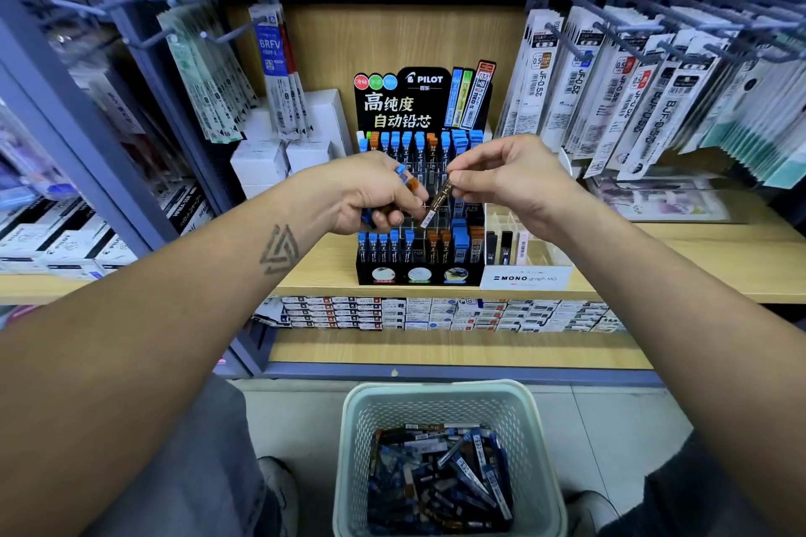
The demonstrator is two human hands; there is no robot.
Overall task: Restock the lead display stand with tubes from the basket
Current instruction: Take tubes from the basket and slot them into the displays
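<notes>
Head view. The left hand [370,196] clasps a bundle of lead tubes [408,183] with blue and orange caps, held in front of the black Pilot lead display stand [421,192] on the wooden shelf [654,249]. The right hand [506,179] pinches a single brown-labelled tube [438,203] by its upper end, tilted, its lower end over the stand's middle tier. Below, on the floor, the pale green basket [449,401] holds many loose tubes.
</notes>
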